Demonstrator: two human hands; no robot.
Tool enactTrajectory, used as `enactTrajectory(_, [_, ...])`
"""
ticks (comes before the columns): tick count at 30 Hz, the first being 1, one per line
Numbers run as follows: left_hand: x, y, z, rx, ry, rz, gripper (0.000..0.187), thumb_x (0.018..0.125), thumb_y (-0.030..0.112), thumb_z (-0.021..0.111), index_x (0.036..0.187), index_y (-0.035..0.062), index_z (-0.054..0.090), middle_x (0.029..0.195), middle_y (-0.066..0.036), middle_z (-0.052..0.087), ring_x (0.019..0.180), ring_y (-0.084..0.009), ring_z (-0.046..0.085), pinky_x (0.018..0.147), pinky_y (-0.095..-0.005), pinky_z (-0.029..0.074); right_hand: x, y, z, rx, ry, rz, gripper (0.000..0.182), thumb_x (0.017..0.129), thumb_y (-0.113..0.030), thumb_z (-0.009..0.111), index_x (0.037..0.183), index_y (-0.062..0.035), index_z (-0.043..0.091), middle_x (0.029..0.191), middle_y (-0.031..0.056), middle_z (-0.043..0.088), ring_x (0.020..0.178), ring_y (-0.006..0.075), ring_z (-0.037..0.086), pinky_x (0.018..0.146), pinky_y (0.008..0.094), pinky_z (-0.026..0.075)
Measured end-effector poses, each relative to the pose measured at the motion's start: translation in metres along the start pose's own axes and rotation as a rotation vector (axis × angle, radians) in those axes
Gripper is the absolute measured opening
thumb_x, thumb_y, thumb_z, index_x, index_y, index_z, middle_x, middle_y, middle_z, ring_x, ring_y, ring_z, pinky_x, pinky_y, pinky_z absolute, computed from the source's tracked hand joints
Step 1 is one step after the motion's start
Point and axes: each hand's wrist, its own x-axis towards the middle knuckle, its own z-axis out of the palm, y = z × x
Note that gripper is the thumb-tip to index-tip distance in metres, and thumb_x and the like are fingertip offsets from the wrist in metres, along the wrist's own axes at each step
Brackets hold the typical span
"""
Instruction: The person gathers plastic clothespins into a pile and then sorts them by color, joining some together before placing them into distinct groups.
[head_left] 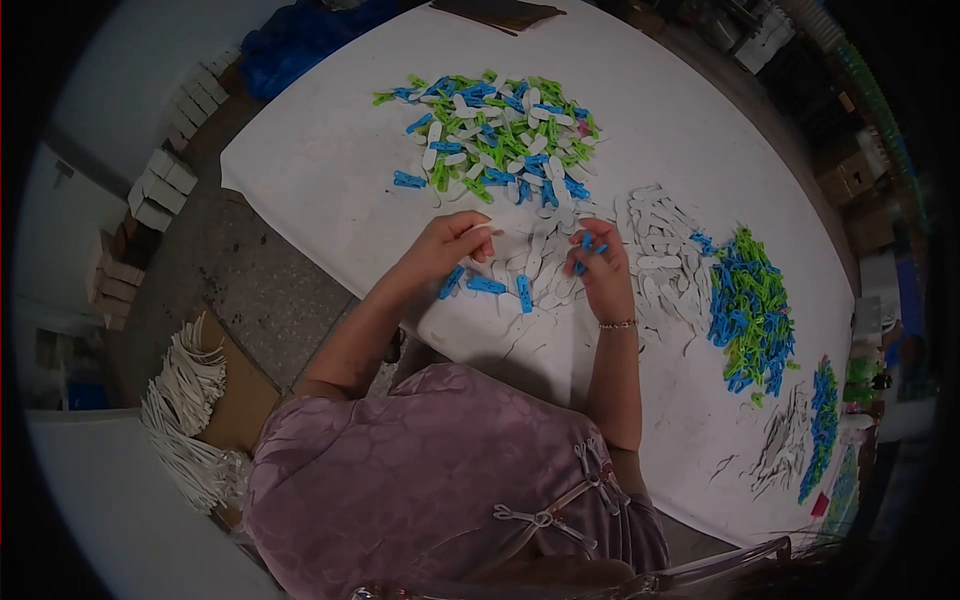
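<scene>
Over the near edge of the white table, my left hand pinches a thin white piece between thumb and fingers. To its right, my right hand has its fingers closed round a blue clip. White flat pieces lie on the table between and beyond the hands. Just below them rest several loose blue clips, one of them upright in view and another lying sideways. A mixed heap of green, blue and white pieces sits beyond both hands.
The white table spreads ahead and right. Right of my hands lie more white pieces and a pile of green and blue clips. Bundled white strips lie on cardboard at lower left. Dark flat sheets rest at the far edge.
</scene>
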Motion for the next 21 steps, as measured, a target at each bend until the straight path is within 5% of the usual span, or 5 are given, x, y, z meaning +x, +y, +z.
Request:
enactTrajectory(4, [-0.02, 0.005, -0.011, -0.21, 0.18, -0.154, 0.011, 0.091, 0.019, 0.053, 0.095, 0.0088, 0.054, 0.077, 0.004, 0.052, 0.07, -0.0071, 0.052, 0.065, -0.0238, 0.043, -0.018, 0.021, 0.018, -0.961, -0.476, -0.047, 0.026, 0.078, -0.018, 0.067, 0.098, -0.0047, 0.055, 0.082, 0.0055, 0.056, 0.072, 0.0143, 0.055, 0.065, 0.0267, 0.045])
enactTrajectory(6, [-0.03, -0.001, -0.012, -0.181, 0.2, -0.164, 0.019, 0.09, 0.022, 0.055, 0.099, 0.0057, 0.052, 0.087, 0.0, 0.055, 0.074, -0.0062, 0.052, 0.067, -0.0208, 0.043, -0.017, 0.033, 0.022, -1.106, -0.439, -0.052, 0.024, 0.077, -0.017, 0.069, 0.091, -0.003, 0.056, 0.078, 0.0056, 0.055, 0.067, 0.0135, 0.054, 0.063, 0.0282, 0.045])
enactTrajectory(12, [-0.049, -0.011, 0.023, 0.193, 0.154, -0.016, 0.021, 0.085, 0.02, 0.062, 0.097, 0.0041, 0.054, 0.083, 0.001, 0.055, 0.074, -0.0061, 0.049, 0.064, -0.022, 0.04, -0.016, 0.012, 0.026, -0.39, -0.235, 0.148, 0.013, 0.08, -0.013, 0.068, 0.082, -0.0053, 0.057, 0.082, 0.0013, 0.059, 0.063, 0.0065, 0.047, 0.054, 0.0214, 0.039])
enactTrajectory(16, [-0.043, -0.01, 0.032, 0.292, 0.091, -0.022, 0.016, 0.084, 0.017, 0.062, 0.088, 0.0028, 0.056, 0.076, 0.002, 0.055, 0.071, -0.0059, 0.048, 0.063, -0.0224, 0.04, -0.024, 0.025, 0.053, -0.127, -0.212, -0.039, 0.01, 0.082, -0.009, 0.065, 0.078, -0.0066, 0.056, 0.087, 0.003, 0.059, 0.062, 0.0042, 0.045, 0.05, 0.0197, 0.035])
enactTrajectory(21, [-0.045, -0.002, 0.013, 0.113, 0.326, 0.07, 0.01, 0.085, 0.012, 0.054, 0.086, 0.0021, 0.056, 0.075, 0.0, 0.055, 0.067, -0.008, 0.051, 0.062, -0.024, 0.043, -0.016, 0.029, 0.038, 0.343, 0.065, 0.127, 0.012, 0.08, -0.005, 0.065, 0.081, -0.0072, 0.053, 0.089, 0.0044, 0.057, 0.065, 0.0074, 0.049, 0.052, 0.0219, 0.039])
